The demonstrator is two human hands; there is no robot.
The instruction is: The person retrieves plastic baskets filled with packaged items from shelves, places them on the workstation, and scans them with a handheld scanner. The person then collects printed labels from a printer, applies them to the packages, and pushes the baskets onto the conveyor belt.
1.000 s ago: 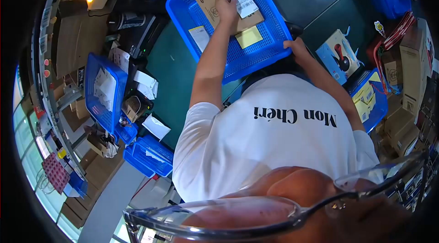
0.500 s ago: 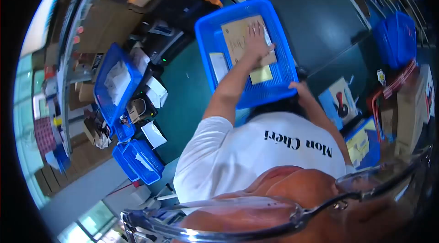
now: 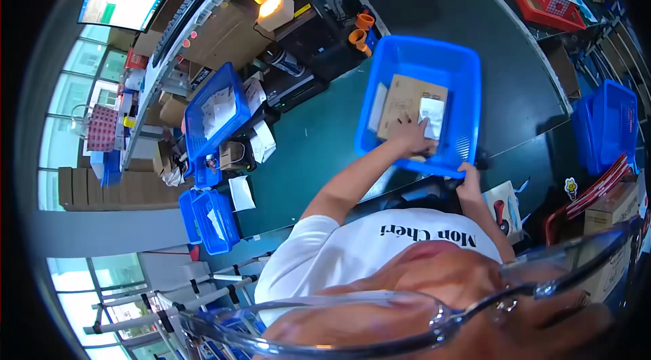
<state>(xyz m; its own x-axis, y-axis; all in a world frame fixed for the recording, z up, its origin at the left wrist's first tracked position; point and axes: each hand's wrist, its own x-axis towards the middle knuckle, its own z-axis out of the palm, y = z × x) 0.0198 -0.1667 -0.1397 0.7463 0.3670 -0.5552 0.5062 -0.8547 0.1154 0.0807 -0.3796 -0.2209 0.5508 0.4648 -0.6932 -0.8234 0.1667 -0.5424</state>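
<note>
A blue plastic basket (image 3: pixel 468 82) sits in front of me on the bench's near side. My left hand (image 3: pixel 411 137) reaches inside it, fingers spread over the lower part of a flat brown cardboard box (image 3: pixel 401 97). By the fingers, a white label or slip (image 3: pixel 432 113) lies on the box. A pale sheet or packet (image 3: pixel 378 108) shows between the box and the basket's left wall. My right hand (image 3: pixel 468 184) is closed around the basket's near right corner.
The dark green bench top (image 3: pixel 319 123) runs to the left. Blue baskets with papers (image 3: pixel 220 116) stand at left, near a black printer-like machine (image 3: pixel 295 89). A red tray (image 3: pixel 542 4) is at back right, with stacked blue baskets (image 3: pixel 607 126) below.
The view has shifted, and the basket appears farther right and lower. My left hand has moved toward the near end of the box. The yellow paper near the box is mostly hidden.
</note>
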